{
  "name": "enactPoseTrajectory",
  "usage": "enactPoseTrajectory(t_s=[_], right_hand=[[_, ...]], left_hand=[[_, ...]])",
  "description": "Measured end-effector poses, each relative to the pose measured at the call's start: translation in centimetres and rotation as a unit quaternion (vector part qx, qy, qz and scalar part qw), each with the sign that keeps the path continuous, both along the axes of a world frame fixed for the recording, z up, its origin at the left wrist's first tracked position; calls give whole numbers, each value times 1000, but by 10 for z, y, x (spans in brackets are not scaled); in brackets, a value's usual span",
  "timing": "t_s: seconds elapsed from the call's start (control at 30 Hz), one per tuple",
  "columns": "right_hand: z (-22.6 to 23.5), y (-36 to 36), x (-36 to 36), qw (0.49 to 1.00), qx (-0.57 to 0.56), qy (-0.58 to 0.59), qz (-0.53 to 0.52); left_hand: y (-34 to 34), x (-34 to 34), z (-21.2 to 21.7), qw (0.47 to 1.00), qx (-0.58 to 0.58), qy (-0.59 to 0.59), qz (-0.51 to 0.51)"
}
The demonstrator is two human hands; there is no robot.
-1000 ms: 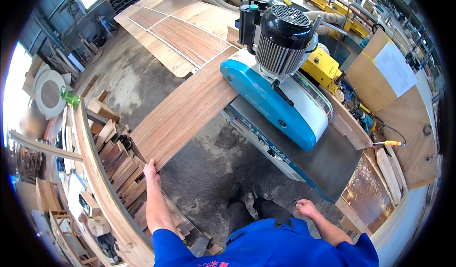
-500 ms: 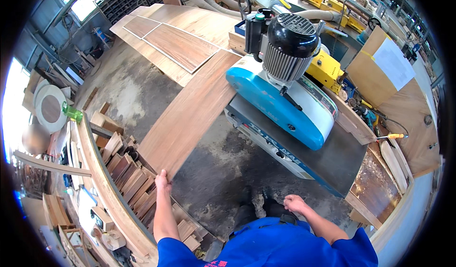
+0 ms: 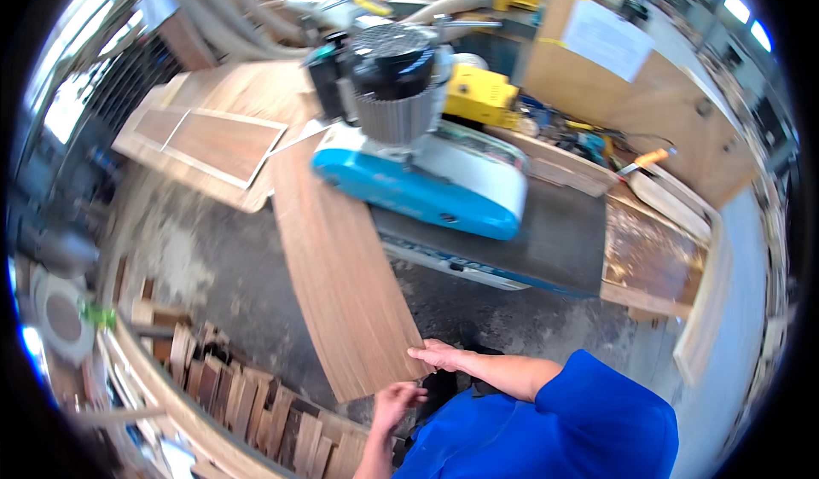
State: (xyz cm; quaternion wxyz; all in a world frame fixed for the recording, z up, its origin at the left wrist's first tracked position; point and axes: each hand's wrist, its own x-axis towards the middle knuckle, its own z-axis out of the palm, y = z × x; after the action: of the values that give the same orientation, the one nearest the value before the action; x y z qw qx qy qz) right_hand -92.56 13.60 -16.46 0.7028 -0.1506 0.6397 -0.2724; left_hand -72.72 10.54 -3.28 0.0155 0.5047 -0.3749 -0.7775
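A long wooden board (image 3: 341, 283) slants from beside the blue power feeder (image 3: 426, 193) down toward me. My right hand (image 3: 439, 354) grips its near right corner, thumb on top and fingers underneath. Just off the near end is my left hand (image 3: 397, 400), slightly blurred, its fingers loosely bent and apart, holding nothing. The board's far end lies by a wooden table (image 3: 247, 82), left of the feeder. A black and grey motor (image 3: 392, 87) stands on top of the feeder, above a dark machine bed (image 3: 563, 232).
Wooden panels with pale edges (image 3: 226, 142) lie on the table at the far left. Wood offcuts (image 3: 247, 402) are piled at the lower left behind a curved wooden rail (image 3: 171, 394). An orange-handled tool (image 3: 650, 158) and a sawdust-strewn surface (image 3: 653, 244) are at the right.
My view has turned, and the board's near end now lies right in front of me. My right hand has taken hold of its corner; my left hand has let go of it.
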Motion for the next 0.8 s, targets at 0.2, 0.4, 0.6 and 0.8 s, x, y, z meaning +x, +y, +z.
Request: enactPoseTrajectory(t_s=[0.2, 0.4, 0.6, 0.8], right_hand=[[47, 28, -73, 998, -12, 27, -60], [48, 106, -123, 918, -42, -159, -361], [67, 170, -149, 906, -47, -193, -374], [35, 263, -229, 853, -74, 46, -515]], left_hand=[[-113, 30, -58, 744, -544, -387, 9], [-103, -38, -80, 977, -182, -108, -39], [12, -168, -84, 992, -116, -7, 42], [128, -271, -49, 994, 2, -47, -99]])
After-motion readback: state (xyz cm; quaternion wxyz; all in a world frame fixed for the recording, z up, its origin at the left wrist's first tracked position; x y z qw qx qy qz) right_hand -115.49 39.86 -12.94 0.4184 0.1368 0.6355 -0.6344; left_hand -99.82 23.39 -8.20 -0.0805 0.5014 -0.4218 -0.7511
